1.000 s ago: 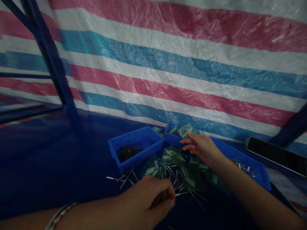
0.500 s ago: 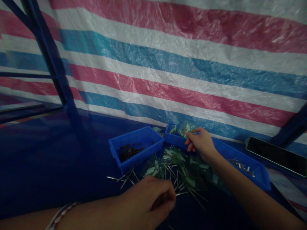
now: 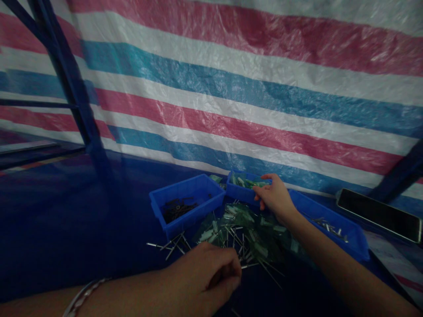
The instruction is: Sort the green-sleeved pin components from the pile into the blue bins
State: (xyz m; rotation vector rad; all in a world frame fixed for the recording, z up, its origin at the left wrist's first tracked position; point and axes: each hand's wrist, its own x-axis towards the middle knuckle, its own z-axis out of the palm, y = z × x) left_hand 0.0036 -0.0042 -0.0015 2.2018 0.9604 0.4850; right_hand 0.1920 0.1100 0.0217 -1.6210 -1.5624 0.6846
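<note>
My left hand (image 3: pixel 211 277) is curled in the foreground, fingertips against the thumb; anything between them is hidden. My right hand (image 3: pixel 274 196) is over the right part of the middle blue bin (image 3: pixel 241 193), its fingers apart and nothing seen in them. Green-tinted plastic bags (image 3: pixel 246 181) of small parts lie in that bin. Beyond my left hand, more clear bags (image 3: pixel 239 215) rest on the blue table among loose metal rivets (image 3: pixel 234 235).
The left blue bin (image 3: pixel 194 215) holds dark screws. Behind my right forearm, a long blue bin (image 3: pixel 357 242) holds silvery pieces. A phone (image 3: pixel 380 213) lies at the right. Striped sheeting (image 3: pixel 231 110) hangs behind, with a blue metal frame (image 3: pixel 66 79) at the left.
The bag that bulged up by my right fingers now lies flatter in the middle bin. My right hand has moved slightly left and opened. The left hand stays in place.
</note>
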